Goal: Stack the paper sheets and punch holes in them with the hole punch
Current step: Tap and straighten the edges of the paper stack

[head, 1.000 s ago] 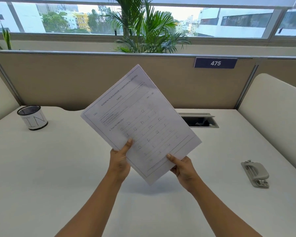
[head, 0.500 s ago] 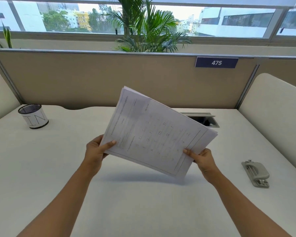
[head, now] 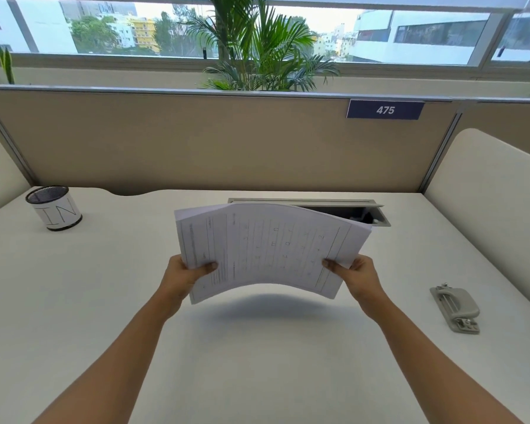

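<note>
A stack of printed paper sheets (head: 270, 249) hangs in the air above the middle of the white desk (head: 257, 347), lying nearly flat and bowed upward in the centre. My left hand (head: 185, 275) grips its left short edge, thumb on top. My right hand (head: 354, 272) grips the right short edge the same way. A grey hole punch (head: 455, 307) lies on the desk far to the right, apart from both hands and from the sheets.
A round mesh pen cup (head: 54, 208) with a white label stands at the back left. An open cable hatch (head: 367, 209) sits in the desk behind the sheets. A beige partition (head: 227, 142) closes the back; padded side panels flank the desk.
The sheets have swung from tilted upright to almost flat and lower over the desk. My hands have moved apart to the two short edges, bowing the stack.
</note>
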Demonstrator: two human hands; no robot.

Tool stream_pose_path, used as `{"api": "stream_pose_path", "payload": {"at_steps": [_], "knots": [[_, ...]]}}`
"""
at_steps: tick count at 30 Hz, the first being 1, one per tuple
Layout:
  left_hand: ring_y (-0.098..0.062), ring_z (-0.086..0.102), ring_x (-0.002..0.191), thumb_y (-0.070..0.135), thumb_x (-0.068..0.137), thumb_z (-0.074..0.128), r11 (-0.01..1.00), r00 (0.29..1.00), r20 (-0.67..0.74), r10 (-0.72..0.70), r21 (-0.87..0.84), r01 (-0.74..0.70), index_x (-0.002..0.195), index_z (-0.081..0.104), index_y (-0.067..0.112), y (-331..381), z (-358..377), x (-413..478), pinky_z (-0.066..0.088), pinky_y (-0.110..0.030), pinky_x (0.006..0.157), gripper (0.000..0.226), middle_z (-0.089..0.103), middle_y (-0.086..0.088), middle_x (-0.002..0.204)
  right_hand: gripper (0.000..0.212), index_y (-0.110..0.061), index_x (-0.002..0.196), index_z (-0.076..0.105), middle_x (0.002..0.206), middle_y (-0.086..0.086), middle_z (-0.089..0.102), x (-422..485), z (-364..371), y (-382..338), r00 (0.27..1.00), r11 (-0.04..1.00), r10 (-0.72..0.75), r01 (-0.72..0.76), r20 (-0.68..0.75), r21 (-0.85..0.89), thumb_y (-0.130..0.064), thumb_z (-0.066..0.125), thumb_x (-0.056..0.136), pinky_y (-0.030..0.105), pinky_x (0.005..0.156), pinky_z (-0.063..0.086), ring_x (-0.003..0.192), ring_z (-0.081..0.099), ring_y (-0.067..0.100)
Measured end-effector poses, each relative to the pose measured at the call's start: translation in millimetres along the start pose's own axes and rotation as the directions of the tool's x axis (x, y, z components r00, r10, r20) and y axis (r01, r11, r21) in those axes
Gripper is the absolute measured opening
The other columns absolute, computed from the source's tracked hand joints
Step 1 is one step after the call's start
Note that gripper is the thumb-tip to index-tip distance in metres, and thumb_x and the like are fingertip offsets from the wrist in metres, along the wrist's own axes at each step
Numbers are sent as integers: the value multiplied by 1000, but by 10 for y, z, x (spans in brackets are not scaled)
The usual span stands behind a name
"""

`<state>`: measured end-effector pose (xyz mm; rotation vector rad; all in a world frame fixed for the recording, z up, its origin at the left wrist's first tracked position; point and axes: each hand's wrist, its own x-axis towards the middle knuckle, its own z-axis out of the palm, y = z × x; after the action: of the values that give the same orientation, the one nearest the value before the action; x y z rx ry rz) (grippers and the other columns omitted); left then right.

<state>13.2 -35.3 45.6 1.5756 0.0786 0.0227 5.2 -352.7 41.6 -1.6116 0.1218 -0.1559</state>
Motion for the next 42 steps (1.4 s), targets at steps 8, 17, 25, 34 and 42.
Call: {"api": "stream_pose_path", "payload": {"at_steps": [8, 17, 25, 34, 42], "knots": [[-17, 62, 94, 6, 75, 71, 999, 1000, 14, -26, -24, 27, 96, 63, 26, -129, 45, -60, 49, -28, 70, 30, 68, 4, 98, 28, -20, 103, 62, 98, -1, 67, -70, 21, 106, 998, 998, 59, -59, 6, 22, -15, 71, 77, 36, 86, 50, 93, 61, 23], [-19, 62, 93, 7, 69, 77, 999, 1000, -1, 18, -30, -18, 94, 64, 27, -72, 32, -47, 50, -30, 70, 35, 67, 2, 98, 27, -22, 99, 64, 97, -2, 68, -46, 2, 59, 1000, 999, 30, -29, -8, 24, -14, 73, 75, 33, 81, 52, 92, 62, 20], [-25, 63, 92, 8, 78, 68, 999, 1000, -13, 27, -40, -28, 91, 66, 25, -63, 29, -38, 51, -33, 69, 22, 69, -1, 96, 23, -21, 97, 65, 92, -5, 69, -56, 6, 45, 999, 999, 34, -33, -14, 31, -14, 72, 76, 28, 74, 51, 89, 63, 19], [-19, 60, 94, 10, 80, 66, 999, 1000, 7, 11, -52, -11, 95, 63, 26, -93, 65, -68, 48, -29, 69, 22, 67, 1, 99, 27, -34, 89, 63, 93, -13, 68, -75, -12, 115, 998, 998, 56, -56, 4, 13, -17, 75, 72, 27, 77, 50, 90, 62, 10], [-18, 68, 88, 12, 81, 65, 988, 999, -41, 5, -151, -11, 93, 67, 22, -120, 56, -68, 53, -32, 70, 15, 71, 2, 94, 41, -16, 118, 54, 120, 5, 62, -136, -46, 284, 989, 974, 98, -117, -107, -192, -21, 70, 80, 30, 90, 47, 109, 59, 23]]}}
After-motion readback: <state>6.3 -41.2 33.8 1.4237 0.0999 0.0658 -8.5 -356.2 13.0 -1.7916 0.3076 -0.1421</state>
